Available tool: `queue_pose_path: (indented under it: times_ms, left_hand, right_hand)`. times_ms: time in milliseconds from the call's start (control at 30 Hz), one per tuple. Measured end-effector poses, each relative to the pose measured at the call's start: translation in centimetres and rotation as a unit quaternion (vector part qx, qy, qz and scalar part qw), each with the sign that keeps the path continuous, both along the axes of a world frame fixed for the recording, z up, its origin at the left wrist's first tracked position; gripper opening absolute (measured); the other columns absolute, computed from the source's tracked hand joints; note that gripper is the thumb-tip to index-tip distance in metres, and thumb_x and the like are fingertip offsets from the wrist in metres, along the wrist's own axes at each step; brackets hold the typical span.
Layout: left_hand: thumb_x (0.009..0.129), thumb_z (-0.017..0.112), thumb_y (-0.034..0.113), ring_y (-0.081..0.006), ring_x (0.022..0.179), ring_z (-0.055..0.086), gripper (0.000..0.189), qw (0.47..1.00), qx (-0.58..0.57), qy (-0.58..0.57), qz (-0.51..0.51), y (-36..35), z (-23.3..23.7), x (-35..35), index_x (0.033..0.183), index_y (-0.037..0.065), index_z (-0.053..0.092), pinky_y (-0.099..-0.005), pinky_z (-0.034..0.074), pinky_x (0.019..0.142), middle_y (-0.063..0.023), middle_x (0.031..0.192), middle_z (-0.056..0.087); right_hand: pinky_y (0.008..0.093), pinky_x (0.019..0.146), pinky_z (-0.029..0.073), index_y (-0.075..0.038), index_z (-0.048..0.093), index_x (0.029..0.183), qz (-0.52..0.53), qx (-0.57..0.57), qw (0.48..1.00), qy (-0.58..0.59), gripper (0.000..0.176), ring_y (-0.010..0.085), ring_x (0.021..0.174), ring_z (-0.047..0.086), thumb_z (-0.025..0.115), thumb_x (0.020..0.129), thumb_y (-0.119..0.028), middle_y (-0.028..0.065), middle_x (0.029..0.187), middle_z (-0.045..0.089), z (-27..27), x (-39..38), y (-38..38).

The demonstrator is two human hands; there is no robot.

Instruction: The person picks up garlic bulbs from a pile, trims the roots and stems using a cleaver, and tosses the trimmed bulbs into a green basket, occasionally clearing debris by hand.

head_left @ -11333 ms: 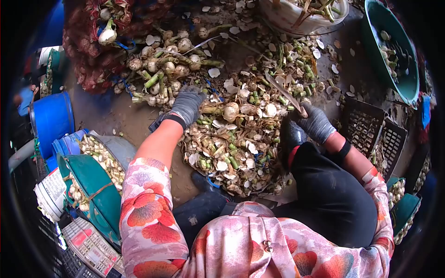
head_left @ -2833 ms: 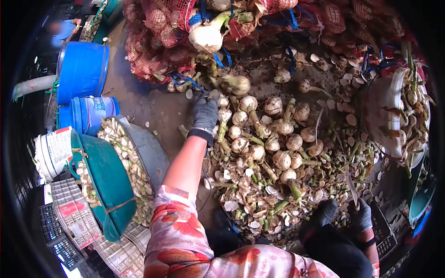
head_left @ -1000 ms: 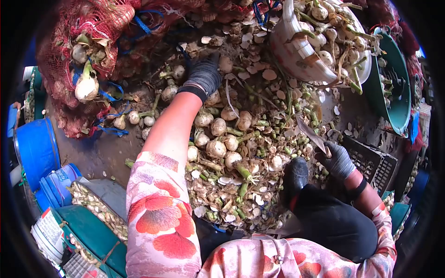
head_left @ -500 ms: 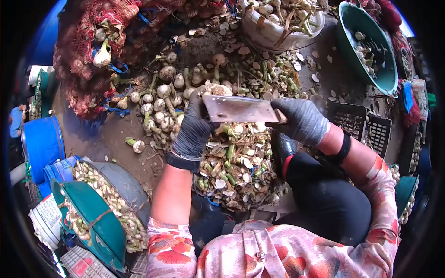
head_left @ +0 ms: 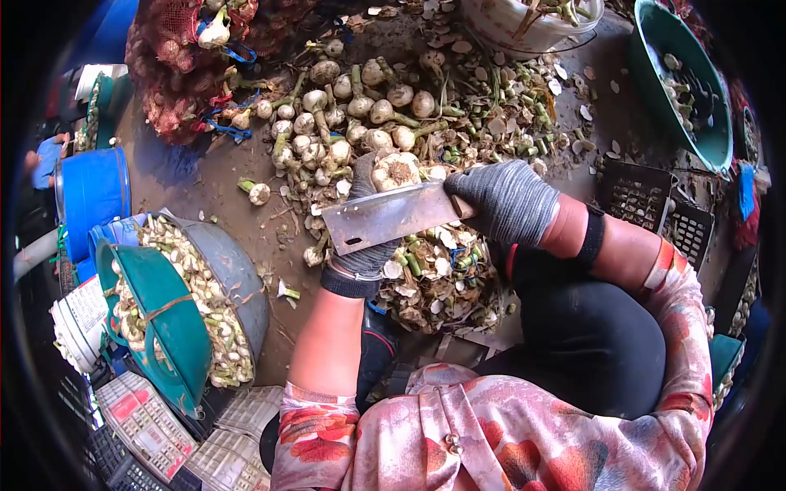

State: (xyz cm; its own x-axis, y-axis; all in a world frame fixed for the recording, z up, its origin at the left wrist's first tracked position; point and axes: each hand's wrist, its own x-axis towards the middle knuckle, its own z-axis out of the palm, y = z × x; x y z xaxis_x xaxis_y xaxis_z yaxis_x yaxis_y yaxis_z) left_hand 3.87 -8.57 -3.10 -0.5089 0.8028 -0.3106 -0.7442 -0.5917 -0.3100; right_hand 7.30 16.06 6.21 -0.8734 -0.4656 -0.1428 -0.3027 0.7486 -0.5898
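My right hand (head_left: 509,203), in a grey knit glove, is closed round the handle of a cleaver (head_left: 393,214). The wide blade points left, tilted with its far end lower, and crosses in front of my left hand (head_left: 368,259). That hand, gloved too, grips a garlic bulb (head_left: 396,170) whose root end shows just above the blade. Part of the left hand's fingers is hidden by the blade. Beyond lies a pile of garlic bulbs with stalks (head_left: 360,106). Cut stalks and peelings (head_left: 442,278) are heaped below the blade.
Red mesh sacks (head_left: 176,90) stand at upper left. A white bucket (head_left: 524,33) is at the top, a green basin (head_left: 696,90) at upper right. Left are a blue drum (head_left: 97,192), a grey tub (head_left: 233,266) of garlic pieces and a green basin (head_left: 184,348). Black crates (head_left: 639,196) sit right.
The cleaver has gone from nearly level to tilted, its left end dropping. The garlic bulb in my left hand shows more clearly above the blade. The whole view has shifted slightly.
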Motion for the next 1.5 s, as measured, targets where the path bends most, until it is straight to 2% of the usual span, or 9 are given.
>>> queue_pose_path:
  times_ms: [333,400,767,967,1067,1200,1300,1367,1500]
  left_hand:
    - [0.1,0.05,0.021,-0.0257,0.111,0.058,0.036,0.423,-0.62,0.661,0.002,2.5,6.7,2.4,0.133,0.01,0.041,-0.037,0.052,0.094,-0.0123,0.124,0.052]
    - [0.098,0.055,0.024,-0.0229,0.099,0.061,0.035,0.818,-0.3,0.49,-0.027,1.3,5.9,1.2,0.127,0.01,0.041,-0.0338,0.055,0.081,-0.0111,0.117,0.053]
    - [0.074,0.078,0.03,-0.0266,0.095,0.059,0.068,0.33,-0.643,0.688,0.06,7.0,6.8,-0.7,0.125,0.003,0.043,-0.0384,0.053,0.082,-0.0131,0.109,0.055]
    - [0.096,0.051,0.054,-0.0277,0.11,0.061,0.062,0.915,-0.324,0.239,-0.009,6.4,5.3,-0.9,0.131,0.003,0.047,-0.04,0.049,0.098,-0.0155,0.122,0.059]
    - [0.104,0.041,0.027,-0.0226,0.123,0.051,0.041,0.482,-0.552,0.656,-0.182,3.4,-1.8,-0.8,0.139,0.005,0.04,-0.0357,0.041,0.107,-0.0115,0.133,0.051]
    - [0.104,0.043,0.033,-0.0254,0.133,0.042,0.053,0.85,-0.44,0.287,-0.023,4.1,-0.5,1.2,0.147,0.007,0.028,-0.0402,0.032,0.115,-0.0132,0.146,0.039]
    - [0.095,0.059,0.022,-0.0293,0.117,0.053,0.042,0.028,-0.643,0.762,-0.08,3.8,0.2,0.9,0.132,0.004,0.049,-0.0412,0.041,0.104,-0.0156,0.126,0.055]
    - [0.088,0.065,0.015,-0.0306,0.104,0.058,0.032,0.497,-0.631,0.577,-0.149,4.4,5.5,0.8,0.118,0.003,0.06,-0.0406,0.045,0.095,-0.0138,0.112,0.062]
    - [0.09,0.068,0.025,-0.0164,0.089,0.06,0.03,0.599,-0.677,0.426,-0.025,-1.7,13.2,1.1,0.11,0.004,0.06,-0.0313,0.051,0.078,-0.0067,0.102,0.063]
  right_hand:
    - [0.048,0.061,0.051,-0.01,0.06,0.096,-0.004,-0.004,0.999,0.052,0.019,0.0373,0.073,0.066,0.063,0.079,-0.018,0.0147,0.074,0.064,-4.4,0.5,0.4]
    - [0.0472,0.062,0.052,-0.01,0.061,0.095,-0.065,0.019,0.997,0.044,0.015,0.0373,0.074,0.067,0.061,0.083,-0.019,0.0152,0.077,0.066,-6.4,0.3,1.4]
    - [0.0334,0.092,0.05,-0.005,0.063,0.121,-0.19,-0.402,0.849,-0.286,0.06,0.0145,0.101,0.062,0.082,0.077,-0.042,0.007,0.107,0.069,-1.7,-2.4,1.2]
    - [0.0375,0.088,0.052,-0.01,0.06,0.123,-0.155,-0.264,0.945,-0.111,0.065,0.0273,0.1,0.067,0.085,0.072,-0.041,0.0115,0.108,0.069,-2.6,-1.7,1.9]
    - [0.04,0.084,0.053,-0.01,0.06,0.122,-0.094,-0.227,0.967,-0.066,0.063,0.0348,0.098,0.066,0.082,0.073,-0.043,0.0151,0.105,0.068,-2.9,-0.7,2.8]
    - [0.0427,0.079,0.053,-0.01,0.062,0.111,-0.051,-0.091,0.994,-0.02,0.046,0.0381,0.093,0.064,0.076,0.079,-0.04,0.0148,0.1,0.067,-1.0,-0.3,4.4]
    - [0.0439,0.074,0.052,-0.011,0.064,0.103,-0.08,-0.074,0.989,-0.102,0.029,0.039,0.085,0.065,0.071,0.083,-0.032,0.016,0.09,0.068,-1.4,-0.4,4.3]
    - [0.0441,0.072,0.052,-0.01,0.065,0.102,-0.144,-0.051,0.97,-0.187,0.03,0.0399,0.084,0.065,0.071,0.084,-0.033,0.0186,0.09,0.068,-4.8,-0.5,5.3]
    - [0.0407,0.076,0.052,-0.008,0.066,0.108,-0.227,0.003,0.955,-0.193,0.033,0.0334,0.082,0.067,0.072,0.085,-0.031,0.0187,0.09,0.069,-7.4,0.9,7.4]
